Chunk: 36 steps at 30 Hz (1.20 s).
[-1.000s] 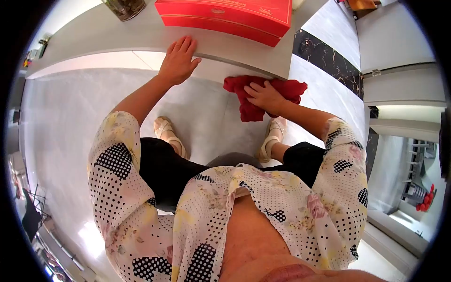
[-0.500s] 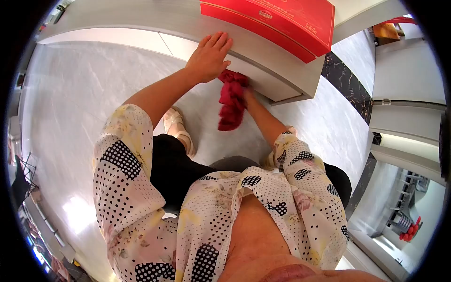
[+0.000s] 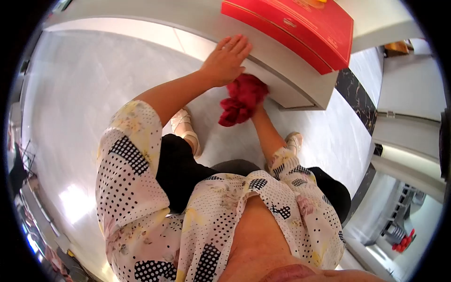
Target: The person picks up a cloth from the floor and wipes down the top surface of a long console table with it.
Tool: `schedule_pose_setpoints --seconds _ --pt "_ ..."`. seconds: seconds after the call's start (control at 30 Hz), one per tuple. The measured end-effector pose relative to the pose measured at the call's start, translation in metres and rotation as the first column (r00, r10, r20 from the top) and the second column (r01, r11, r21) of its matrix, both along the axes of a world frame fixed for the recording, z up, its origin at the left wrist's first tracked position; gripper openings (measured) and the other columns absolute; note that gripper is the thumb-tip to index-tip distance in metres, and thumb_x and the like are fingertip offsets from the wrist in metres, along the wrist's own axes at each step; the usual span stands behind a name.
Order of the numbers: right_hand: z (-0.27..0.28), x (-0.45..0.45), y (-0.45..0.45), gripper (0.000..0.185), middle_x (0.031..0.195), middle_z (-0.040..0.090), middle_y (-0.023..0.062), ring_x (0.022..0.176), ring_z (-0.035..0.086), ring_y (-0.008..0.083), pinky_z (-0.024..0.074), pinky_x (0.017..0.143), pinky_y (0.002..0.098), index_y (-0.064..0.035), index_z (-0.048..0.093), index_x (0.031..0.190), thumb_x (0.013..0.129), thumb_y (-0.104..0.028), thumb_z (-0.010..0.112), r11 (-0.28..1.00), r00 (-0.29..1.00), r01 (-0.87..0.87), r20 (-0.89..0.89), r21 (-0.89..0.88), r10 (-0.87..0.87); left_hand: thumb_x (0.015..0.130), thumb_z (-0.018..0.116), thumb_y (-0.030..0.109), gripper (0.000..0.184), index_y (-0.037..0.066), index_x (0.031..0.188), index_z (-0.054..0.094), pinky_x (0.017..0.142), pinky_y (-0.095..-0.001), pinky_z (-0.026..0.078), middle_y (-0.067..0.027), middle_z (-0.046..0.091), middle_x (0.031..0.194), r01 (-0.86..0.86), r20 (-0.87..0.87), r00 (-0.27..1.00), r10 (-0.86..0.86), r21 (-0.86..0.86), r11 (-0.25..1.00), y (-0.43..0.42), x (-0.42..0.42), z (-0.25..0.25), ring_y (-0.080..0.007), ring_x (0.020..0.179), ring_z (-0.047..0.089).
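Note:
My left hand (image 3: 226, 60) lies flat on the top front edge of a grey cabinet (image 3: 197, 23), its fingers stretched out. Below it, a crumpled dark red cloth (image 3: 244, 96) is against or close to the white cabinet front (image 3: 277, 87). My right hand (image 3: 259, 113) is mostly hidden behind this cloth and holds it; only the wrist side shows. Folds of the cloth hang loosely to the left, above the floor.
A large red box (image 3: 291, 35) stands on the cabinet top, right of my left hand. The grey marbled floor (image 3: 94, 103) has a black stone strip (image 3: 358, 101) at right. My sandalled feet are below the cabinet. Doors and red-handled items (image 3: 403, 242) appear far right.
The cloth has bunched up and spread more widely in front of my right hand. My left hand stays on the cabinet edge, while the whole view has shifted slightly.

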State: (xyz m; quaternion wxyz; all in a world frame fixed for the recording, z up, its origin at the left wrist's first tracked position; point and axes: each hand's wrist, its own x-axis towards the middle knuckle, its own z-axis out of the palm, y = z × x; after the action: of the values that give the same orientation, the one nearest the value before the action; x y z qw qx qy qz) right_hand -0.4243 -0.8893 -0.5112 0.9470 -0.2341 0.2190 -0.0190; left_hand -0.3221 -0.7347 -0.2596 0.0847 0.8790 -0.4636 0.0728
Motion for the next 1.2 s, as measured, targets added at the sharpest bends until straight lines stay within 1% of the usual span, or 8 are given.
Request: schedule_pose_setpoints --seconds 0.43,0.63,0.83,0.97,1.03,1.1,1.17,1.2 --pt "-0.018 -0.070 -0.056 0.065 0.124 0.055 0.0165 0.112 0.052 0.0420 0.0369 0.100 0.0588 -0.0068 0.049 0.126 0.091 -0.059 0.035 0.972 0.907 0.084 0.388 0.220 -0.166 0.087 0.061 0.029 0.067 0.002 0.141 0.032 0.115 -0.0441 0.019 -0.0178 0.029 0.150 0.020 -0.003 1.000 -0.020 -0.036 0.999 -0.002 -0.008 -0.004 -0.0306 0.141 0.022" --pt "0.005 -0.036 -0.016 0.059 0.125 0.055 0.0154 0.112 0.053 0.0389 0.0391 0.100 0.0548 -0.0074 0.048 0.128 0.092 -0.054 0.038 0.998 0.950 -0.013 0.313 0.067 -0.008 0.087 0.063 0.034 0.075 0.000 0.144 0.028 0.115 -0.0453 0.021 -0.0208 0.030 0.149 0.071 -0.338 0.937 -0.085 -0.052 0.996 0.018 -0.041 -0.013 -0.0340 0.141 0.023" --pt "0.068 -0.023 0.014 0.052 0.125 0.055 0.0136 0.111 0.054 0.0339 0.0427 0.099 0.0487 -0.0079 0.046 0.129 0.093 -0.046 0.044 0.964 0.954 -0.035 0.279 -0.264 0.111 0.079 0.073 0.036 0.098 -0.002 0.147 0.015 0.112 -0.0414 0.028 -0.0214 0.035 0.144 -0.256 -0.885 0.409 -0.221 -0.344 0.903 0.021 -0.050 -0.034 -0.0301 0.136 0.034" --pt "0.113 -0.015 0.029 0.048 0.125 0.055 0.0124 0.110 0.056 0.0307 0.0452 0.098 0.0447 -0.0082 0.045 0.130 0.094 -0.040 0.048 0.799 0.943 0.137 0.323 -0.585 0.075 0.078 0.075 0.024 0.100 0.001 0.148 0.009 0.110 -0.0387 0.033 -0.0180 0.035 0.143 -0.354 -0.916 0.292 -0.274 -0.370 0.859 0.018 -0.031 -0.045 -0.0280 0.132 0.036" --pt "0.138 -0.013 0.043 0.046 0.125 0.055 0.0118 0.110 0.056 0.0290 0.0464 0.097 0.0427 -0.0084 0.045 0.130 0.095 -0.037 0.050 0.697 0.946 0.213 0.323 -0.684 0.028 0.078 0.075 0.024 0.101 0.003 0.149 0.006 0.109 -0.0397 0.034 -0.0186 0.034 0.143 -0.499 -0.949 0.066 -0.307 -0.298 0.814 0.011 -0.039 -0.024 -0.0286 0.133 0.035" --pt "0.172 -0.022 0.058 0.042 0.124 0.056 0.0101 0.108 0.058 0.0238 0.0482 0.095 0.0374 -0.0087 0.046 0.129 0.094 -0.030 0.054 0.850 0.953 0.160 0.304 -0.502 0.000 0.077 0.076 0.021 0.100 0.006 0.148 0.007 0.106 -0.0413 0.040 -0.0191 0.036 0.140 -0.554 -0.947 -0.014 -0.322 -0.261 0.790 0.013 -0.041 -0.015 -0.0294 0.130 0.038" --pt "0.176 -0.026 0.060 0.039 0.120 0.059 0.0078 0.105 0.060 0.0203 0.0496 0.093 0.0354 -0.0088 0.049 0.127 0.093 -0.028 0.056 0.946 0.966 -0.088 0.257 0.313 0.005 0.077 0.077 0.019 0.095 0.005 0.146 0.012 0.103 -0.0410 0.042 -0.0181 0.038 0.138 -0.527 -0.974 0.026 -0.225 -0.204 0.825 0.010 -0.043 0.000 -0.0290 0.127 0.042" --pt "0.178 -0.026 0.057 0.041 0.122 0.058 0.0082 0.107 0.058 0.0207 0.0487 0.094 0.0362 -0.0088 0.048 0.129 0.093 -0.027 0.056 0.936 0.957 -0.099 0.290 0.338 -0.003 0.076 0.077 0.019 0.093 0.005 0.144 0.015 0.102 -0.0409 0.044 -0.0177 0.039 0.137 -0.519 -0.983 0.049 -0.175 -0.174 0.837 0.008 -0.045 0.005 -0.0288 0.126 0.043"
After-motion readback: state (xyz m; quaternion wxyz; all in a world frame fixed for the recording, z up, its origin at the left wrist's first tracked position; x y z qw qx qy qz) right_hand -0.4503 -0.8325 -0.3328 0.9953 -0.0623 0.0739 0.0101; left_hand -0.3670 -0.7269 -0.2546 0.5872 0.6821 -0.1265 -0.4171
